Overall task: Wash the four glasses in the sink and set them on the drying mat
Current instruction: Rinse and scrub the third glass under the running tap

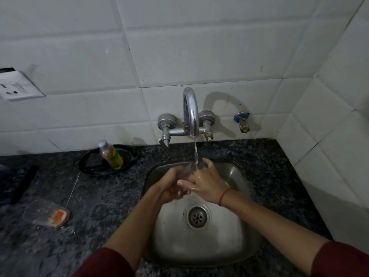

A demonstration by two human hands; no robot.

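Observation:
Both my hands hold one clear glass (186,170) over the steel sink (237,246), under the running stream from the tap (191,110). My left hand (169,186) grips the glass from the left. From the right, my right hand (201,181) wraps its wet fingers round it. Most of the glass is hidden between the hands, and water falls on its upper part. No other glasses or drying mat are in view.
A dish-soap bottle (110,154) lies in a black pan (105,162) on the dark granite counter left of the sink. A clear plastic container with an orange sponge (47,212) sits further left. Tiled walls close in behind and on the right.

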